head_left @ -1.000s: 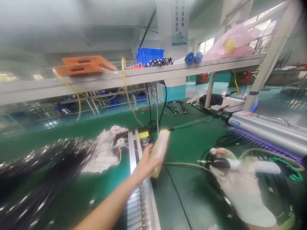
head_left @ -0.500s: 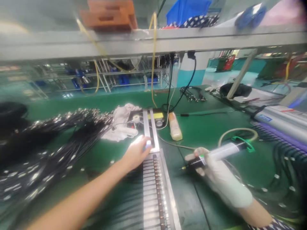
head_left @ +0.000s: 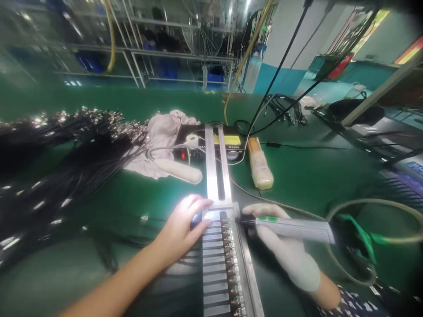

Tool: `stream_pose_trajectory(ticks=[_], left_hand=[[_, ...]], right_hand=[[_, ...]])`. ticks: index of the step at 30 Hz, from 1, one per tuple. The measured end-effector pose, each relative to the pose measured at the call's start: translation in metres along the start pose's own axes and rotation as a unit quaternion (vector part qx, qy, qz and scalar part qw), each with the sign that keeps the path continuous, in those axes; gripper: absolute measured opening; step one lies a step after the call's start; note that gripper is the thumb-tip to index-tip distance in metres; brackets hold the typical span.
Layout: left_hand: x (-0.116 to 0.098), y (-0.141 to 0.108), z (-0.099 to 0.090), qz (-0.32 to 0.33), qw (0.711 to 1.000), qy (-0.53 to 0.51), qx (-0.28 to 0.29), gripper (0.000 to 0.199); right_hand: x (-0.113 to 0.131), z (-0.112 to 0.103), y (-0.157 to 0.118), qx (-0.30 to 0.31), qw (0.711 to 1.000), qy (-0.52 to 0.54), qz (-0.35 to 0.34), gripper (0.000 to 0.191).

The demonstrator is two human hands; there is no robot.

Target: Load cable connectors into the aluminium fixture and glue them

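Observation:
My bare left hand [head_left: 180, 226] is at the upper end of a slotted metal fixture [head_left: 216, 251], its fingertips and thumb bent at the left edge. Something small and bluish shows between them, too hidden to name. Black cables lie across the fixture's slots, with small metal ends in a row along its right side. In my gloved right hand [head_left: 280, 246] is a dispensing syringe [head_left: 297, 230] with a white barrel, its black front end pointing left at the fixture's right rail. The syringe tip cannot be made out. A pale hose [head_left: 373, 202] loops from its green-clipped rear.
A black control box [head_left: 236, 147] with a red switch lies under the fixture's far rails. To its left are a white cloth [head_left: 168, 127] and a large heap of black cables [head_left: 82, 154]. A wrapped block [head_left: 259, 169] rests on the right. Hanging cords cross the back.
The view has tilted down and shifted. My right hand has brought the syringe left, from beside the fixture to its right rail. My left hand has drawn back slightly to the first slots.

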State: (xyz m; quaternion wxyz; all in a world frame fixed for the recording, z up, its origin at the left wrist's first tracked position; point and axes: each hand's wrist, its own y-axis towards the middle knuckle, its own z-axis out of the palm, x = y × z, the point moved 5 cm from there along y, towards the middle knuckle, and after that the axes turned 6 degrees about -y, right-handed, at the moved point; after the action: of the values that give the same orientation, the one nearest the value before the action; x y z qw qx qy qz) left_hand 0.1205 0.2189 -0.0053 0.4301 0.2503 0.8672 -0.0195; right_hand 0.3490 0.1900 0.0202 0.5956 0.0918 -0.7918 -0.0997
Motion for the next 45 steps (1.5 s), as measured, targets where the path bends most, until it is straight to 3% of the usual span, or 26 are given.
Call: stream_pose_trajectory(ticks=[7,16,45], left_hand=[[0.001,-0.001,0.001,-0.002,1.000,-0.010,0.006,0.028],[0.002,0.000,0.002,-0.013,1.000,-0.022,0.008,0.029],[0.004,0.000,0.002,-0.028,0.999,-0.022,0.018,0.029]], right_hand=[[0.014,0.001,-0.001,0.016,0.995,-0.062,-0.073,0.026],[0.013,0.005,-0.003,0.032,0.992,-0.055,-0.109,0.028],[0.016,0.003,0.000,0.032,0.991,-0.068,-0.109,0.026]])
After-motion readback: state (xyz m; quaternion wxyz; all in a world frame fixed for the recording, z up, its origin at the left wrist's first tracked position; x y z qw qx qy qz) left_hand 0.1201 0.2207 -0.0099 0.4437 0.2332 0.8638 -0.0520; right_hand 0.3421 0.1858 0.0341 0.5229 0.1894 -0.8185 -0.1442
